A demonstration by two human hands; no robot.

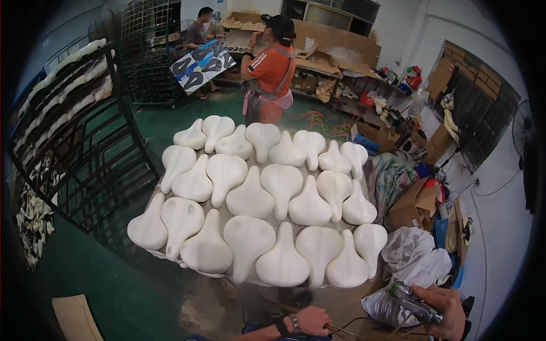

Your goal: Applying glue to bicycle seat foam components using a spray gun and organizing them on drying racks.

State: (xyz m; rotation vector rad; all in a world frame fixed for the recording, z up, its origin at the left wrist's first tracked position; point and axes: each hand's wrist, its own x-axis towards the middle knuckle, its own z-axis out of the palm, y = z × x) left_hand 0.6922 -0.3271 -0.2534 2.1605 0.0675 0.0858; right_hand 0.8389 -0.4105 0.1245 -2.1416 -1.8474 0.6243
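Observation:
Rows of white bicycle saddles (248, 193) lie close together on a board in front of me, noses alternating toward and away from me. At the lower right, my right hand (446, 312) is closed around a metal spray gun (414, 302) with a green ring, held beside the board's near right corner. Low in the middle, my left hand (313, 321), a watch (294, 323) on its wrist, has its fingers curled round a thin brownish hose (340, 329). The hose's full run is hidden. Neither hand touches a saddle.
A dark metal rack (85, 142) with white saddles stands at left. Beyond the board, a person in orange (272, 71) holds a panel of dark saddle shapes (203, 66); another person (199, 35) is farther back. White plastic bags (415, 256) and cardboard boxes (414, 202) crowd the right.

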